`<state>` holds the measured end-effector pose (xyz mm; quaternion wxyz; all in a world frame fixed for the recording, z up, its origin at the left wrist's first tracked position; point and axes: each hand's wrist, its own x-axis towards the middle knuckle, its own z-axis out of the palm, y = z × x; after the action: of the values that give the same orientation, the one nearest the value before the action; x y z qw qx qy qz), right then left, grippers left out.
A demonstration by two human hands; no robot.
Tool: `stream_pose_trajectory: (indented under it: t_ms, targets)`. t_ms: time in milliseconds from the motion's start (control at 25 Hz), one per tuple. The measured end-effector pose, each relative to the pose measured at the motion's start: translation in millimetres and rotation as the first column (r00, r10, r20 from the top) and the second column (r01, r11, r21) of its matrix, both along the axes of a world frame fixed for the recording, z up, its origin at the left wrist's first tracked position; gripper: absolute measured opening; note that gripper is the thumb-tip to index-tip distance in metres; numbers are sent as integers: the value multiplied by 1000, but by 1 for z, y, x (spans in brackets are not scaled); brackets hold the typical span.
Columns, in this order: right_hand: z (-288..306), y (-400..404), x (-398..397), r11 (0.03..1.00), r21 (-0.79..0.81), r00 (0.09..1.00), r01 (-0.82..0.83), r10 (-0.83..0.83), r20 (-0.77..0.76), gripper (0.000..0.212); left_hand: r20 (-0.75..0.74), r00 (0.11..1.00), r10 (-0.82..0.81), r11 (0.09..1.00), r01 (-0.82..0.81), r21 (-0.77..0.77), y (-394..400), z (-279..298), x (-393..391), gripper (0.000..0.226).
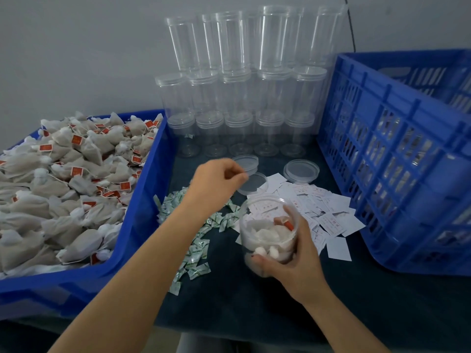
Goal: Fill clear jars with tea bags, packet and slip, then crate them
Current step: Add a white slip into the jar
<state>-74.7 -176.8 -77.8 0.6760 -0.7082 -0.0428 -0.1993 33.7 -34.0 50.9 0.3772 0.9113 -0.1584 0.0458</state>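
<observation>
A: How far along is this jar?

B: It's part filled, I'd judge. Tea bags already sit inside it, soft off-white pouches with a red tag showing near the rim. It has no lid on. The right hand is wrapped around it from the near right side, fingers curled on the clear wall, holding it tilted just above the dark table.

A: And the other hand?

B: The left hand hovers further back, over the loose lids, fingers curled in. It's blurred, so I cannot tell whether it pinches anything.

A: What's left to do, then?

B: Whether a packet or slip is in the jar yet, I can't see. After that comes the lid, then the crate on the right. Through its slots some pale shapes show, possibly finished jars, but that's unclear.

A: Where are the supplies?

B: The bin on the left is heaped with tea bags, crumpled mesh with strings and small red tags. Between the hands lies a scatter of packets, small, green-and-white and crinkly. Right of them is a fan of flat white slips with fine print.

A: Plenty of empties?

B: A stack of jars stands at the far wall, tall clear plastic cylinders, lidded, three tiers high. So most of the job looks still ahead.
</observation>
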Motion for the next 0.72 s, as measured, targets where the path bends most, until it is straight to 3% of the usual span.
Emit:
stream_pose_trajectory:
  t_ms: [120,280,440,600,720]
  targets:
    - [5,-28,-7,995,9,995,98,-97,-14,91,-106,994,-40,986,57,158,-33,-48,24,21]
    - [-3,-51,-16,979,32,979,200,-199,-37,94,-230,973,-20,970,74,230,-67,-92,45,52]
    - [-10,-52,-18,972,32,971,233,-230,-59,100,-145,989,1,926,54,374,-80,-101,56,37]
    - [-12,-52,-17,968,32,966,250,-247,-74,99,-213,977,24,951,44,306,-75,-97,64,20]
    - [-12,-53,-17,966,24,963,258,-255,-85,95,-229,973,29,962,35,270,-74,-98,63,31]
